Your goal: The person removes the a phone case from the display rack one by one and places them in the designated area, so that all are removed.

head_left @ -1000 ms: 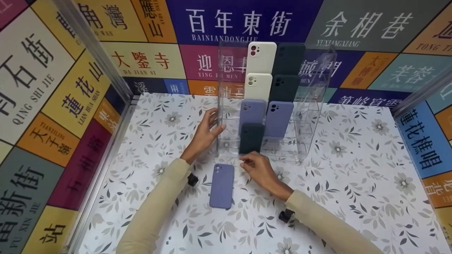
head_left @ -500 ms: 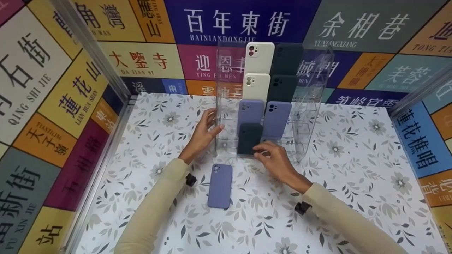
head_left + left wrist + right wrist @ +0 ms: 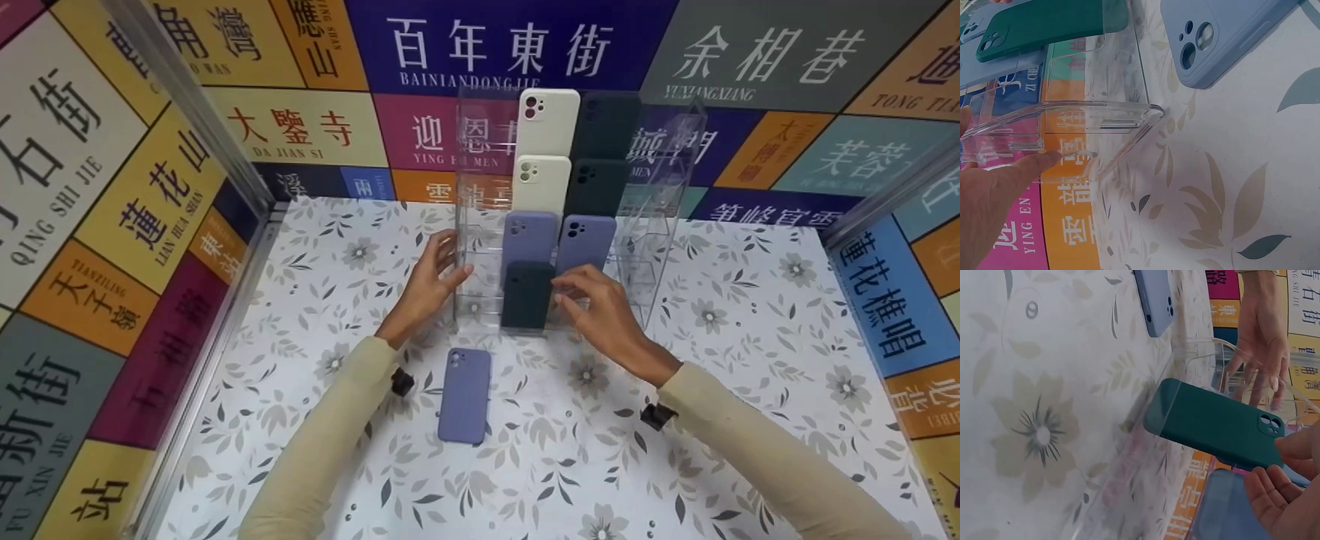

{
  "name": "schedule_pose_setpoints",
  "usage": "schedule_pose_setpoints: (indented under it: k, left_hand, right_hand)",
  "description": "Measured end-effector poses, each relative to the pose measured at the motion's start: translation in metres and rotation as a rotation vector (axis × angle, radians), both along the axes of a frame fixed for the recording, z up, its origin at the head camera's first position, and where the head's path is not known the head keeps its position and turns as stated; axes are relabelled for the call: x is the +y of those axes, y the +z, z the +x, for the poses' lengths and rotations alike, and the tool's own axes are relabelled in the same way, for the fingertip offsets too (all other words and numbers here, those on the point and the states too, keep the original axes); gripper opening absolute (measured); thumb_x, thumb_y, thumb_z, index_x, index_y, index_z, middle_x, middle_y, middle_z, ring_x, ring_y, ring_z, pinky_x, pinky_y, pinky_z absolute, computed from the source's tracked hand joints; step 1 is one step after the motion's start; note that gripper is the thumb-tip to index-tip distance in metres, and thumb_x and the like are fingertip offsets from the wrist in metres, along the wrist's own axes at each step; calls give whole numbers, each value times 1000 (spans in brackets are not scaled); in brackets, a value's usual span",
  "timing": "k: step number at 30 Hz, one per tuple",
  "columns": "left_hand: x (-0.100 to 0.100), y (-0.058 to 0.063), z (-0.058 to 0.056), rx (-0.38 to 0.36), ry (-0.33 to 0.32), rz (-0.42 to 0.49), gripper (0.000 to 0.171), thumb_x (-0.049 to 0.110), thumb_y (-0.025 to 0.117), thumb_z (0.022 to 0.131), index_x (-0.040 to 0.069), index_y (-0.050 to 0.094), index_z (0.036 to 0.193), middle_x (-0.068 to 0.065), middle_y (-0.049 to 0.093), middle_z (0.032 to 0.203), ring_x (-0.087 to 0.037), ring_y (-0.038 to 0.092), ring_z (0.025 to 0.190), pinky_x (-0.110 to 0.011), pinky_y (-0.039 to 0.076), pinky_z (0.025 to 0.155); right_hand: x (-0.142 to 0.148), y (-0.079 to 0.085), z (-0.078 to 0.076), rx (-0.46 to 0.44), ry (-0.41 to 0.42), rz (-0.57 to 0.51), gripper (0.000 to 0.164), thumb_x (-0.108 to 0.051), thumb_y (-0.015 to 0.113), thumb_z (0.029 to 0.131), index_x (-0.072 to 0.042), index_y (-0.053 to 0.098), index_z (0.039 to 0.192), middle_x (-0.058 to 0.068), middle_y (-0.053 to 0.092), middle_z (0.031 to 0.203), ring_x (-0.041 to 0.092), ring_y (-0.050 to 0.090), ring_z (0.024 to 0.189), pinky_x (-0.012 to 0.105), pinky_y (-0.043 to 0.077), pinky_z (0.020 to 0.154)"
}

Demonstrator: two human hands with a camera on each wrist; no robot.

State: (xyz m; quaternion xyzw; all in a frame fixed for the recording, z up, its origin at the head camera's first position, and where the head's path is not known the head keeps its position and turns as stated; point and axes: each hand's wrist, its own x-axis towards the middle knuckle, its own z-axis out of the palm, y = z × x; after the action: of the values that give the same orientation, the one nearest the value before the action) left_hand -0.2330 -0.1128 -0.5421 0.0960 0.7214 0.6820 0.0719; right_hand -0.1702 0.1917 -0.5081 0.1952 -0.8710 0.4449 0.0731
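Note:
A clear tiered acrylic display stand [image 3: 484, 324] holds phone cases in two columns. My left hand [image 3: 431, 279] rests at its left side, the thumb near the front edge; in the right wrist view that left hand [image 3: 1261, 340] shows behind the clear panel. A dark green phone case [image 3: 527, 296] leans in the lowest tier. At its right edge is my right hand [image 3: 609, 319], fingers loosely bent and fingertips beside the case's edge. Seen from the right wrist, the thumb overlaps the green case [image 3: 1221, 424] near its camera cutout. A lavender phone case [image 3: 463, 395] lies on the table before the stand.
Higher tiers hold two lavender cases, including one [image 3: 587, 240] at right, two cream cases, including the top one [image 3: 549, 124], and two more dark green cases, including one [image 3: 598, 186]. Printed wall panels [image 3: 495, 45] enclose the flower-patterned tabletop [image 3: 750, 360].
My right hand has moved up and to the right, from the green case's lower edge to its right edge. The left hand stays at the stand's side. The whole view has shifted slightly.

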Motion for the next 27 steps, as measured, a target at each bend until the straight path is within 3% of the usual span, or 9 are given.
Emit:
schedule_pose_setpoints:
  k: [6, 14, 22, 27]
  left_hand:
    - [0, 0, -1, 0, -5, 14, 65, 7, 68, 109, 11, 37, 166, -20, 33, 177, -45, 34, 162, -52, 40, 126]
    - [-1, 0, 0, 2, -9, 12, 65, 5, 66, 110, 10, 34, 167, -22, 32, 177, -45, 34, 162, -54, 41, 125]
    - [0, -2, 0, 0, -11, 28, 64, 4, 66, 110, 9, 35, 166, -24, 30, 178, -45, 34, 162, -56, 40, 126]
    - [0, -1, 0, 6, -12, 42, 65, 3, 67, 109, 8, 36, 166, -23, 33, 176, -48, 34, 162, -58, 41, 125]
  right_hand:
    - [2, 6, -11, 46, 6, 43, 24, 2, 76, 102, 5, 77, 126, 15, 69, 121, 30, 75, 106, 45, 63, 91]
    - [1, 10, -20, 15, 26, 92, 31, 0, 74, 104, 3, 74, 134, 17, 71, 123, 28, 75, 106, 45, 63, 89]
    - [-1, 7, -22, 8, 23, 99, 32, 2, 74, 103, 3, 74, 135, 18, 72, 121, 30, 75, 106, 45, 63, 90]
    - [-2, 5, -20, 9, 20, 74, 24, 0, 73, 105, 3, 75, 128, 17, 72, 118, 28, 74, 106, 43, 64, 91]
